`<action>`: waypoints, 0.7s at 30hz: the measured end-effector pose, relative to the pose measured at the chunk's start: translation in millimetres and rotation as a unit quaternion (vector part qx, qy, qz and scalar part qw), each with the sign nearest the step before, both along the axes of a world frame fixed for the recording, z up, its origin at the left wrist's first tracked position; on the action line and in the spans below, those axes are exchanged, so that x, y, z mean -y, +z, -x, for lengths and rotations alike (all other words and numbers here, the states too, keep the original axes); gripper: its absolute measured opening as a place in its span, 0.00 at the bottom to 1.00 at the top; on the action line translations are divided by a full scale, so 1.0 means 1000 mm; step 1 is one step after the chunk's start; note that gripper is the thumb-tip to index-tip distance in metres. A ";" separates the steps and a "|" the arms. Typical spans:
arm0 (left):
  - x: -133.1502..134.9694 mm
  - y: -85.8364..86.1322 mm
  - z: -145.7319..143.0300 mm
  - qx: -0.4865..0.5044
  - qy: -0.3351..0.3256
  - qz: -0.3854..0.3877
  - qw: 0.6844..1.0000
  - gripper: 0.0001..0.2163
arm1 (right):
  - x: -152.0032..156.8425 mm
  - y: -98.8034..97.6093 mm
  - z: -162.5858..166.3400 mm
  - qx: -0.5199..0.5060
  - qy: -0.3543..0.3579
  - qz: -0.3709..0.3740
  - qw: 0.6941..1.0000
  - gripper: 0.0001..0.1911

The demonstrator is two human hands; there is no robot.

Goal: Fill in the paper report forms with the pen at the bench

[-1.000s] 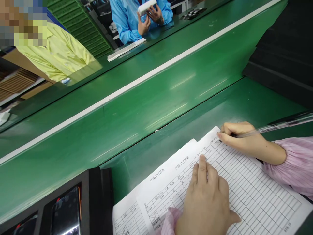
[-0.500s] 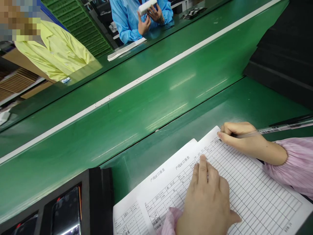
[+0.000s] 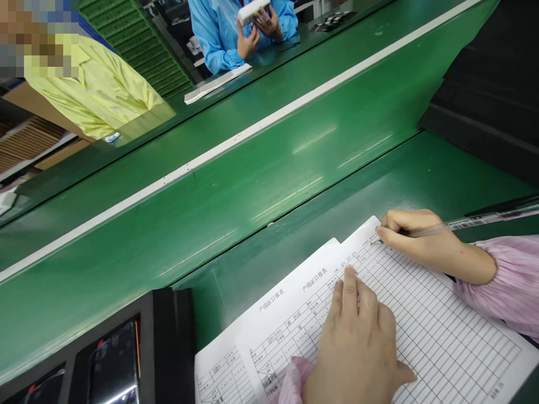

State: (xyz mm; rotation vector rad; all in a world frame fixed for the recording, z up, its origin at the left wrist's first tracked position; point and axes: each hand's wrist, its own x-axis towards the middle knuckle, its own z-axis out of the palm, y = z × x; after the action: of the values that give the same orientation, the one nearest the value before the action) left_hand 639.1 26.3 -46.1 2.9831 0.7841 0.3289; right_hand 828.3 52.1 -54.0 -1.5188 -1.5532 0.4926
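My right hand (image 3: 421,238) grips a clear-barrelled pen (image 3: 471,223), its tip down near the top right corner of a printed form (image 3: 458,336). Ruled rows and columns cover the form, with some handwriting in its upper boxes. Flat on the same sheet lies my left hand (image 3: 357,342), fingers stretched toward its top edge and thumb out to the right. A second printed sheet (image 3: 225,350) sticks out from under the form on the left. Both papers rest on the green work surface (image 3: 252,261).
At the lower left, a black foam tray (image 3: 168,336) holds dark-screened devices (image 3: 113,365). Black stacked pieces (image 3: 488,106) stand at the right. Beyond a green belt with a white rail (image 3: 261,128), a person in blue (image 3: 219,33) holds a white object; another wears yellow (image 3: 96,84).
The pen and my right hand have shifted very slightly at the form's top right corner. My left hand stays in place on the paper.
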 end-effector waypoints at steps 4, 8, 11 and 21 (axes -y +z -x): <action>0.000 0.000 0.000 0.002 -0.003 0.000 1.000 0.35 | 0.000 0.000 0.001 -0.001 0.001 0.001 1.000 0.18; 0.000 0.001 -0.001 0.009 0.001 -0.011 1.000 0.35 | 0.000 0.000 0.000 0.001 0.007 0.000 1.000 0.18; 0.001 0.001 -0.002 0.014 0.002 -0.011 1.000 0.35 | 0.000 0.000 0.000 0.000 0.006 0.001 1.000 0.18; 0.001 0.003 -0.001 -0.020 -0.005 0.011 1.000 0.34 | 0.001 0.002 0.001 -0.007 0.002 0.022 1.000 0.18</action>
State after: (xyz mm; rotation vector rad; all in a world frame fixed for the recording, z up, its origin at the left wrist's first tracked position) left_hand 639.7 25.0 -43.3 2.9817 0.7707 0.2580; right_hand 827.2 51.0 -52.0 -1.5438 -1.5432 0.5419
